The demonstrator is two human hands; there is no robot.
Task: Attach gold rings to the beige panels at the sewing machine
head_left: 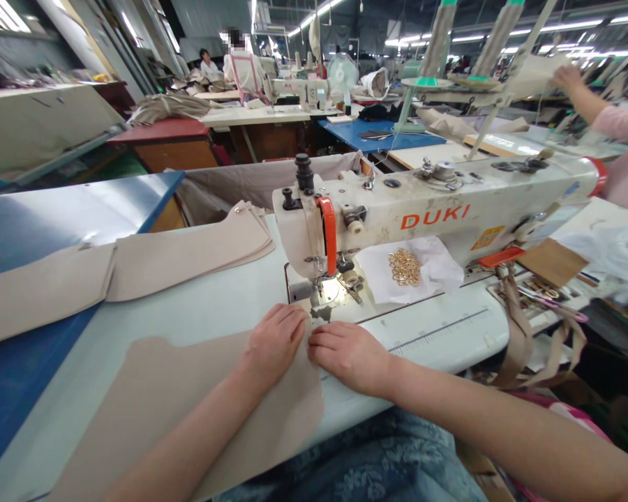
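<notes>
A beige leather panel (151, 397) lies flat on the white sewing table (199, 314), its far edge at the needle of a white DUKI sewing machine (429, 202). My left hand (275, 341) rests palm down on the panel just before the presser foot (322, 293), fingers together and flat. My right hand (348, 355) lies beside it to the right, fingers curled and pressing the panel's edge near the needle plate.
A stack of cut beige panels (188, 254) lies at the left on the table and blue surface. Gold rings (404, 267) sit on white paper under the machine arm. Beige straps (518, 328) hang at the right. Another person's arm (586, 97) reaches at far right.
</notes>
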